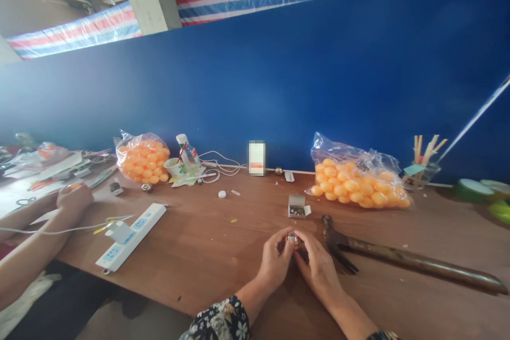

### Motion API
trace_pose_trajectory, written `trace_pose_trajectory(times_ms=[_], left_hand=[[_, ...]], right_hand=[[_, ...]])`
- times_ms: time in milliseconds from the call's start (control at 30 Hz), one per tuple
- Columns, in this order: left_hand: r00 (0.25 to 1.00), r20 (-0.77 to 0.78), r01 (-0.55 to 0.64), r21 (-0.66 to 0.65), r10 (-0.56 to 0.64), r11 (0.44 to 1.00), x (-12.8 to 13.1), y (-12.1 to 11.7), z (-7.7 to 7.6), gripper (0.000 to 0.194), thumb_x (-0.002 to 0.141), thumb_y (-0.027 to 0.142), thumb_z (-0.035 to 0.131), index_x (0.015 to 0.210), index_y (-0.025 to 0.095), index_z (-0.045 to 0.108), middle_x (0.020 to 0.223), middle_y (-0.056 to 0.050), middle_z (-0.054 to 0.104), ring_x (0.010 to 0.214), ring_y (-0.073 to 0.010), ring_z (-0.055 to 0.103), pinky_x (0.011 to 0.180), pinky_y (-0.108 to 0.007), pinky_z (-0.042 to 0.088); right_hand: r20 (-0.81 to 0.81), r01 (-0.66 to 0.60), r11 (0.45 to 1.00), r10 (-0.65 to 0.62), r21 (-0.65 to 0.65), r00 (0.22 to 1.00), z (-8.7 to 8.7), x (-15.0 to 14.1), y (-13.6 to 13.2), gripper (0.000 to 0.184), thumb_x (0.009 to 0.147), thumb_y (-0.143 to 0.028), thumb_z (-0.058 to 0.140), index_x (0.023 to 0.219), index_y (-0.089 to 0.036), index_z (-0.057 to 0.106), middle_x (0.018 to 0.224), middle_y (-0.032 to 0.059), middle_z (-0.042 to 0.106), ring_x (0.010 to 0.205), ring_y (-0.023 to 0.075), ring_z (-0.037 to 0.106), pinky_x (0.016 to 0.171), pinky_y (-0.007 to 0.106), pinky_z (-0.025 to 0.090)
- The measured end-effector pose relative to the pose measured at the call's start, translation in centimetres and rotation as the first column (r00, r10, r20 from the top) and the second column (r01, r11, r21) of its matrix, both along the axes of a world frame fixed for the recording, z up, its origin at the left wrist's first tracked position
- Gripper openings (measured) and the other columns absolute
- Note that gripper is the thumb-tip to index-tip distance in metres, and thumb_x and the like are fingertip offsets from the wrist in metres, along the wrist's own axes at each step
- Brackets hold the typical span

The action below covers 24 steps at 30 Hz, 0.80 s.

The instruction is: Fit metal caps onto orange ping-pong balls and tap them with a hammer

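Note:
A small shiny metallic ball (292, 240) is held between the fingertips of both hands, just above the brown table (207, 260). My left hand (275, 257) pinches it from the left, thumb and fingers closed on it. From the right, my right hand (316, 265) grips it too, with its fingers bent around that side. Fingers cover part of the ball. Just beyond the hands stands a small open cardboard box (297, 207) with small shiny metal pieces inside. Right beside my right hand lies a claw hammer (398, 256) with a wooden handle.
Clear bags of orange balls (358, 183) (144, 159) stand at the back. Two similar metallic balls (146, 187) (279, 171) rest on the table. A white power strip (131, 237) lies left. Another person's hands (75, 196) are at the far left. A blue partition (255, 85) rises behind.

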<state>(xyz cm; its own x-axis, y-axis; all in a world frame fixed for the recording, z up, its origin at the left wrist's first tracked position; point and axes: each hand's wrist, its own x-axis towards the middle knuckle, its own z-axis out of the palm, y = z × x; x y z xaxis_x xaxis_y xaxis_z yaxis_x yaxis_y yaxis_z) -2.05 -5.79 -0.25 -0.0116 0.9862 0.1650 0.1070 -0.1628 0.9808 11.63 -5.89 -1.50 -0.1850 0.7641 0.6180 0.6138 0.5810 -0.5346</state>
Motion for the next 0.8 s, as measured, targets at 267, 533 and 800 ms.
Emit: trace_pose_trajectory(times_ms=[267,533,800], left_hand=[[1.000,0.009,-0.013,-0.025,0.013,1.000,0.03,0.15,-0.49,0.036,0.082,0.038,0.057,0.110,0.017,0.067,0.108,-0.010,0.070,0.099,-0.0239,0.064,0.091,-0.037,0.050],[0.999,0.048,0.024,-0.016,-0.023,1.000,0.00,0.11,-0.16,0.037,0.083,0.040,0.057,0.112,0.017,0.065,0.111,-0.010,0.069,0.100,-0.0232,0.064,0.091,-0.035,0.050],[0.995,0.098,0.038,-0.024,-0.035,0.999,0.23,0.02,-0.35,0.042,0.080,0.041,0.062,0.113,0.016,0.063,0.109,-0.011,0.069,0.099,-0.0237,0.064,0.091,-0.036,0.050]], right_hand=[[0.013,0.004,1.000,-0.004,0.006,1.000,-0.21,-0.01,0.01,0.032,0.087,-0.018,0.048,0.119,-0.019,0.051,0.108,0.0111,0.066,0.097,0.0232,0.065,0.082,0.039,0.057],[-0.001,0.013,0.999,-0.013,-0.037,1.000,-0.61,0.02,0.15,0.032,0.088,-0.019,0.048,0.120,-0.019,0.049,0.110,0.0116,0.065,0.098,0.0228,0.065,0.083,0.039,0.056],[-0.005,-0.001,0.999,0.000,-0.045,1.000,-0.48,0.15,0.09,0.036,0.085,-0.016,0.048,0.121,-0.019,0.049,0.113,0.0119,0.064,0.101,0.0239,0.064,0.084,0.039,0.056]])
